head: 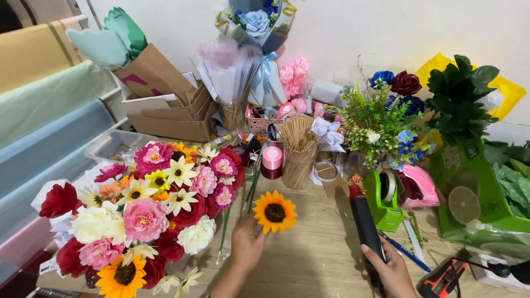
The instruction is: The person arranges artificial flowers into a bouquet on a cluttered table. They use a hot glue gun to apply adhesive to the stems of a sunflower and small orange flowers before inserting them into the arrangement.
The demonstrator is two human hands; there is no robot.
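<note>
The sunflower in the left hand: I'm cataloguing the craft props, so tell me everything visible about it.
The sunflower is an artificial flower head with orange-yellow petals ringed around a dark brown centre. It looks like fabric or plastic. It faces up toward the camera, held just above the wooden table by the fingers of the left hand, which grip it from below. Its stem is hidden. It sits to the right of the big mixed bouquet.
</note>
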